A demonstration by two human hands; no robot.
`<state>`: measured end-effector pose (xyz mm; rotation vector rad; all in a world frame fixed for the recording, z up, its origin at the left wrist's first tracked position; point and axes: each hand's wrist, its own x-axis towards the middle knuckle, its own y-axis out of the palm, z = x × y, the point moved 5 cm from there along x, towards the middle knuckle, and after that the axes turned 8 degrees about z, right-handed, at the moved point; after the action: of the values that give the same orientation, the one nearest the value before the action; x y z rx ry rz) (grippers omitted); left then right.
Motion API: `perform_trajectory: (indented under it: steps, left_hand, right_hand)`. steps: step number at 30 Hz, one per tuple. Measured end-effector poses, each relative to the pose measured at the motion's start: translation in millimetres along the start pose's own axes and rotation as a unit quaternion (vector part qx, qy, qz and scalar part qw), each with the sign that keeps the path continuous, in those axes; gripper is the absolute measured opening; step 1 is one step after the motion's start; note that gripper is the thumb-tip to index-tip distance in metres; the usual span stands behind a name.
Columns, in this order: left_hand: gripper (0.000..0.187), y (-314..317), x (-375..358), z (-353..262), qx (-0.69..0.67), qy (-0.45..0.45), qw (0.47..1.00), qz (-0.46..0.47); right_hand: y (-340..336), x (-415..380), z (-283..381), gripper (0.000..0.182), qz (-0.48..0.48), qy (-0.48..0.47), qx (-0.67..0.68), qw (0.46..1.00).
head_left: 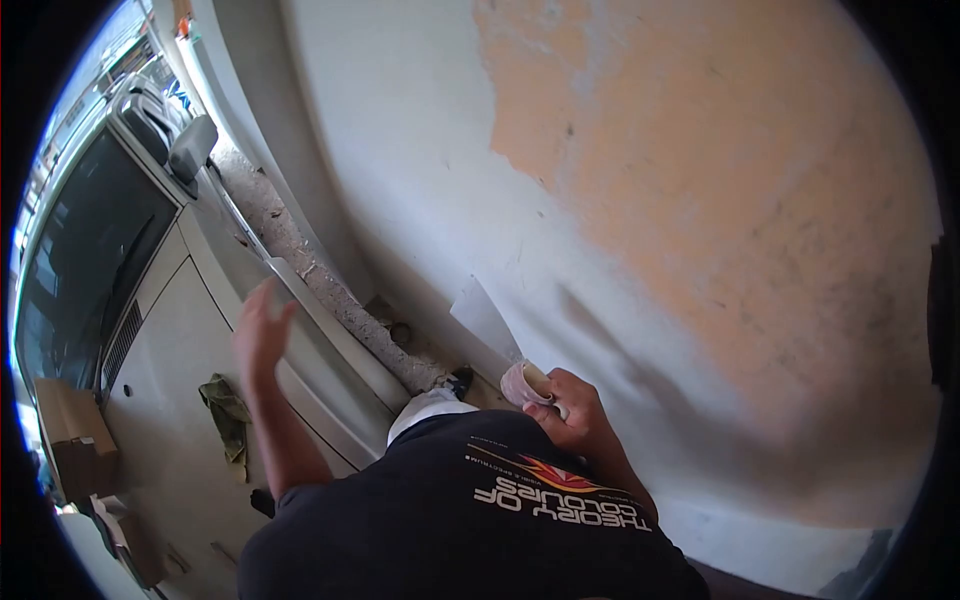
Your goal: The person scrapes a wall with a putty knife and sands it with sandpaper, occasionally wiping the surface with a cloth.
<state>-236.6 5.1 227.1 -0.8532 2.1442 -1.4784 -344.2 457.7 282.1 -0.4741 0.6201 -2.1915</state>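
My left hand (264,335) is raised over the edge of the pale car's hood, its fingers apart and nothing in them. Close to the wall, my right hand (577,412) is closed around a short pinkish-white roll (522,386), which has a beige part showing at its top. A thin whitish sheet (483,314) stands up just beyond the roll, near the foot of the wall; whether it joins the roll I cannot tell.
A white wall (420,150) with a large peach patch (690,150) rises in front and to the right. The car (180,330) is at the left, with a green cloth (228,415) and a cardboard box (75,430) on its hood. Rough, debris-strewn ground (300,255) runs between car and wall.
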Motion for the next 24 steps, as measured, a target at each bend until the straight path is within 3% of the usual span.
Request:
perform_trajectory:
  steps: [2,3,4,6,10,12,14,16,18,19,20,21,23,24]
  left_hand:
    - [0.088,16,-7,114,0.157,-0.222,0.960,0.071]
    - [0.094,23,-24,156,0.203,-0.322,0.922,0.063]
    - [0.095,0,-50,136,0.130,-0.447,0.881,0.088]
    - [0.094,23,-78,179,0.108,-0.498,0.858,0.054]
    - [0.083,60,-108,248,0.056,-0.504,0.858,0.084]
    - [0.066,56,-110,274,0.009,-0.477,0.877,-0.058]
    - [0.056,8,-109,252,-0.091,-0.493,0.846,-0.179]
    - [0.071,-42,-111,269,-0.077,-0.505,0.787,-0.346]
    - [0.085,-84,-124,294,-0.094,-0.439,0.711,-0.542]
    - [0.091,-96,-130,327,-0.137,-0.423,0.671,-0.593]
    - [0.091,-112,-130,282,-0.223,-0.356,0.638,-0.646]
    - [0.091,-113,-126,292,-0.225,-0.356,0.637,-0.646]
    - [0.088,-103,-123,331,-0.402,-0.301,0.507,-0.700]
    - [0.072,-93,-124,338,-0.464,-0.403,0.475,-0.630]
  right_hand:
    - [1,11,-6,0.016,0.001,-0.013,0.011,1.000]
    - [1,16,-11,0.014,-0.004,-0.020,0.026,0.999]
    - [2,20,-20,0.014,0.004,-0.013,0.026,1.000]
    - [5,28,-28,0.014,0.004,-0.013,0.034,0.999]
    - [10,51,-33,0.016,0.036,-0.014,0.033,0.999]
    - [11,59,-35,0.019,0.063,-0.009,0.017,0.998]
    - [9,67,-38,0.022,0.091,-0.004,-0.003,0.996]
    - [5,73,-37,0.023,0.095,-0.017,0.006,0.995]
    - [-2,76,-40,0.023,0.095,-0.015,-0.001,0.995]
    - [-3,77,-43,0.023,0.099,-0.013,-0.007,0.995]
    - [-6,79,-43,0.023,0.098,-0.013,-0.008,0.995]
    - [-8,82,-44,0.023,0.095,-0.005,-0.014,0.995]
    - [-12,85,-44,0.023,0.092,0.003,-0.021,0.996]
    - [-14,86,-44,0.023,0.084,0.001,-0.024,0.996]
